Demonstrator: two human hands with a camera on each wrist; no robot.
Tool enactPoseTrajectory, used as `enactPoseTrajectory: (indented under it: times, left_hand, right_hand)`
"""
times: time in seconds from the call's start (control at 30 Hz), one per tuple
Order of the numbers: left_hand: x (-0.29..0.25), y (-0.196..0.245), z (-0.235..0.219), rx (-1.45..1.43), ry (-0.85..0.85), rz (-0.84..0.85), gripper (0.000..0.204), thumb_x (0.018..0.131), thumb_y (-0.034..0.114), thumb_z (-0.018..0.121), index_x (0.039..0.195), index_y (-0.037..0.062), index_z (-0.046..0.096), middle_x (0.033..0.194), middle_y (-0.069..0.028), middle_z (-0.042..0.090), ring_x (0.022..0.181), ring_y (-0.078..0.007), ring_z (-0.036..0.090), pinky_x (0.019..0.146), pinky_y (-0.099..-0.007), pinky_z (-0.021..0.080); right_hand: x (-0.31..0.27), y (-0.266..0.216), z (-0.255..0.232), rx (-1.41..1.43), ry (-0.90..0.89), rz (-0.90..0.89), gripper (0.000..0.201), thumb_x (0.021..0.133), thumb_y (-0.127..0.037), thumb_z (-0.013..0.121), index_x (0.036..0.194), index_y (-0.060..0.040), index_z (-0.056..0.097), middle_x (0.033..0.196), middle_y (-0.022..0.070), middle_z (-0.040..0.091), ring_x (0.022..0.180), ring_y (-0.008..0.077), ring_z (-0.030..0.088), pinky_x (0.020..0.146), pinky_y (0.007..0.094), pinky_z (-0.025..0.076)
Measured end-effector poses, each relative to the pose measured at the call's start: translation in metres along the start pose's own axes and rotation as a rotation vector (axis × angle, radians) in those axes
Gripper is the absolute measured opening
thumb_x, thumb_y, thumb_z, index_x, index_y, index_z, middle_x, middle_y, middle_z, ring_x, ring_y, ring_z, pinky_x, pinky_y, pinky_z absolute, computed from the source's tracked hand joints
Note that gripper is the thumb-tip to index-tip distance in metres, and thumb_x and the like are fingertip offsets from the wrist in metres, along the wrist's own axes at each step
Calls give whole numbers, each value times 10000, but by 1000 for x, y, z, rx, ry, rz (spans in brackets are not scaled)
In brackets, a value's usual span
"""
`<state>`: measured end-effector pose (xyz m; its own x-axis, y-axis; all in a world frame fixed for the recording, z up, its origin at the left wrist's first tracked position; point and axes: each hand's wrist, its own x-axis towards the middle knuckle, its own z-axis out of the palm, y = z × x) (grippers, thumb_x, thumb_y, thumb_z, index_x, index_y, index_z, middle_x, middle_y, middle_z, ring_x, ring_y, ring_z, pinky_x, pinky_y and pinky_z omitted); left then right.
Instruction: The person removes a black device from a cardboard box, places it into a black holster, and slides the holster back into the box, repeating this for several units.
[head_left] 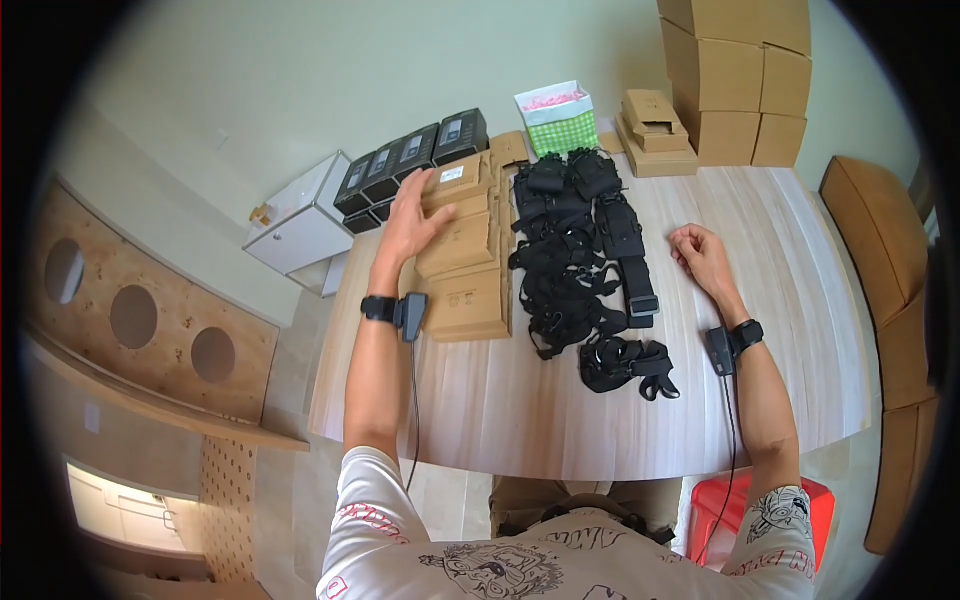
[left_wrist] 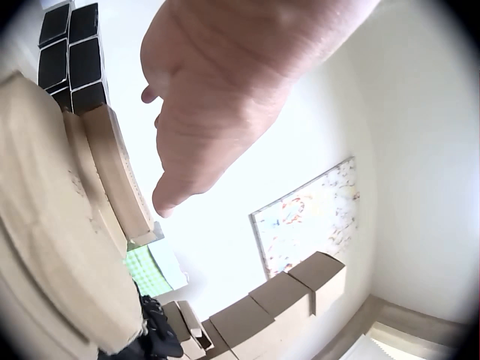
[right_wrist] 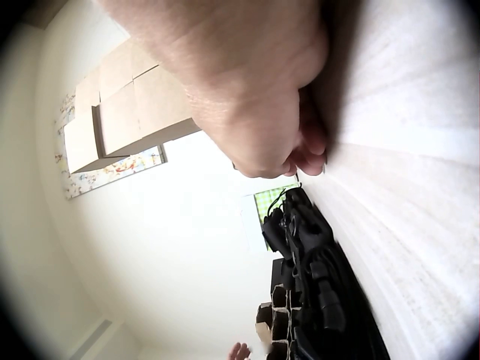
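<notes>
My left hand [head_left: 412,220], fingers extended and thumb out to the side, is at the left edge of a row of brown cardboard boxes [head_left: 466,306]. In the left wrist view that hand [left_wrist: 217,97] has nothing in its grasp, and the boxes [left_wrist: 52,202] fill the left side. To the right of the boxes lies a long pile of black straps and harnesses [head_left: 570,270] with buckles. My right hand [head_left: 706,260] rests on the tabletop right of that pile, its fingers loosely curled. The right wrist view shows this hand [right_wrist: 255,112] low against the wood, holding nothing.
Black boxes [head_left: 408,155] are stacked at the table's back left. A green checked bag [head_left: 560,130] with pink filling stands at the back, beside small cardboard boxes [head_left: 655,150]. Taller cartons [head_left: 735,90] rise at the back right. A red stool [head_left: 800,500] is below the front edge.
</notes>
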<state>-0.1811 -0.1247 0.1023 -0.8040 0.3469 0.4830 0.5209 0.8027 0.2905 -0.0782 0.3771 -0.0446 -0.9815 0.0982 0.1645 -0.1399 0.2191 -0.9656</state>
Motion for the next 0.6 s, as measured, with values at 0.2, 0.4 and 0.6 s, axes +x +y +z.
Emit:
enactPoseTrajectory:
  times: [0.2,0.4,0.6]
  left_hand:
    - [-76,7,-4,14,-100,-22,811,840,329,887,1492,-9,544,1603,-277,468,1496,-438,444,1232,-475,394]
    - [-72,4,1,-46,-238,-56,858,795,343,919,1483,-13,549,1542,-267,508,1433,-425,505,1197,-454,435]
    - [-74,5,1,-40,-213,-39,831,791,337,927,1462,0,572,1496,-240,533,1395,-423,527,1179,-453,450]
  right_hand:
    - [4,5,-1,-11,-28,-3,199,1095,-184,605,1059,-18,708,786,-18,651,681,52,544,616,232,441]
    - [4,7,-2,-13,-30,-9,202,1101,-179,591,1056,-19,706,788,-21,648,683,49,544,619,229,441]
    - [3,5,-2,-30,-39,-16,205,1101,-185,588,1050,-22,702,790,-20,650,687,50,545,616,228,439]
